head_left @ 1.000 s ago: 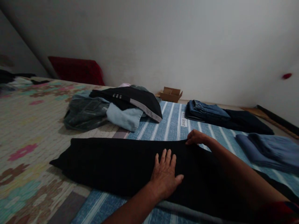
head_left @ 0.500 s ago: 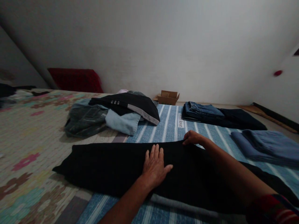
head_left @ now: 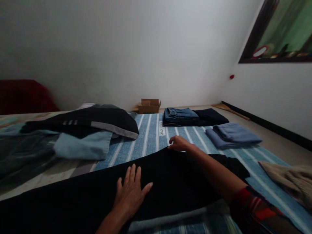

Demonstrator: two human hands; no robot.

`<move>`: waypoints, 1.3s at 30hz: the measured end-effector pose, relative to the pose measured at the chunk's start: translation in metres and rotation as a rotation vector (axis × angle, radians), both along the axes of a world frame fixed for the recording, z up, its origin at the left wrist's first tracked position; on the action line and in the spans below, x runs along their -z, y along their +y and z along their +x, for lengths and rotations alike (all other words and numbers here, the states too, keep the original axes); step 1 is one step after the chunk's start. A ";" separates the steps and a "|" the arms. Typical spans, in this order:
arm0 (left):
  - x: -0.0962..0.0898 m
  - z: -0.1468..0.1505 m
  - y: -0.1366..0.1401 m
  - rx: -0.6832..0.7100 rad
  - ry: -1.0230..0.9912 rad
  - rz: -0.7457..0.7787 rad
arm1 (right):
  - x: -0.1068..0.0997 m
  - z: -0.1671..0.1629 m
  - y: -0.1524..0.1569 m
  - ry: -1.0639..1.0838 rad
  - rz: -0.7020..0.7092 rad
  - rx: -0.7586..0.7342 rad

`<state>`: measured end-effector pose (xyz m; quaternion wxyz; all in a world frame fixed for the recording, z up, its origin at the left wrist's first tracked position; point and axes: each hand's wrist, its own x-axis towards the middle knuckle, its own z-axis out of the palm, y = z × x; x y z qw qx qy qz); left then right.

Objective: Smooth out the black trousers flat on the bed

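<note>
Two hands on one long black garment (head_left: 156, 177), that's what we've got. It's spread across the bed right in front of us, running off the left edge of the view, with its near side over a blue cover (head_left: 148, 136) with white stripes.

Our left hand (head_left: 130, 191) is lying flat on top of the fabric, palm down, fingers a bit apart and thumb stuck out to the side, so no grip there. Our right hand (head_left: 179, 143) is on the far edge, fingers curled, and it looks like a narrow pinch: the cloth comes up to a little peak right at the fingertips. We can't make out how much fabric is in there, tbh. The plaid sleeve (head_left: 255, 204) on that arm is mostly red and dark.

Over on the left we see a loose heap, with a black-and-grey piece (head_left: 104, 118) on top of a light blue cloth (head_left: 83, 146). On the far side are folded jeans (head_left: 181, 114) with a dark folded piece (head_left: 211, 116) beside them, and nearer us a folded blue garment (head_left: 235, 133). Some brownish patterned cloth (head_left: 290, 182) gets cut off at the right edge. Back by the wall there's an open cardboard box (head_left: 149, 106).
</note>
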<state>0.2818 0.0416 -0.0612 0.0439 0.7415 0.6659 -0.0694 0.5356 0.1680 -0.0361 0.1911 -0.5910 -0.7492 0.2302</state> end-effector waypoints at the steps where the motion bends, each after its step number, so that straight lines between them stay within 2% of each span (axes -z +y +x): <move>1: 0.000 -0.001 0.002 0.002 0.010 0.006 | -0.004 0.008 -0.008 0.012 0.044 0.020; 6: -0.014 0.009 0.008 0.062 0.040 0.033 | -0.020 0.069 -0.067 0.040 0.206 0.182; 10: -0.030 0.040 0.010 0.273 -0.035 0.056 | -0.024 0.128 -0.130 0.059 0.331 0.453; 12: -0.034 0.060 0.009 0.395 -0.106 0.039 | -0.021 0.150 -0.163 0.089 0.408 0.649; 15: -0.035 0.091 0.002 0.597 -0.219 0.000 | -0.010 0.166 -0.207 0.128 0.368 0.862; 18: -0.035 0.122 -0.013 0.809 -0.323 -0.011 | 0.012 0.170 -0.236 0.173 0.230 0.906; 21: -0.041 0.155 -0.027 0.965 -0.402 0.023 | 0.037 0.172 -0.246 0.143 0.109 0.915; 23: -0.045 0.181 -0.034 1.015 -0.408 0.056 | 0.048 0.174 -0.246 0.113 0.041 0.918; 25: -0.048 0.209 -0.039 1.047 -0.378 0.107 | 0.052 0.176 -0.242 0.100 -0.001 0.897; 28: -0.045 0.247 -0.042 1.084 -0.311 0.183 | 0.049 0.175 -0.235 0.082 -0.008 0.870; 31: -0.038 0.271 -0.042 1.029 -0.215 0.153 | 0.042 0.171 -0.229 0.040 -0.019 0.855; 35: -0.029 0.280 -0.037 0.922 -0.193 0.027 | 0.042 0.167 -0.225 -0.066 -0.038 0.865; 39: -0.031 0.275 -0.017 0.796 -0.495 -0.065 | 0.048 0.166 -0.224 -0.111 -0.003 0.885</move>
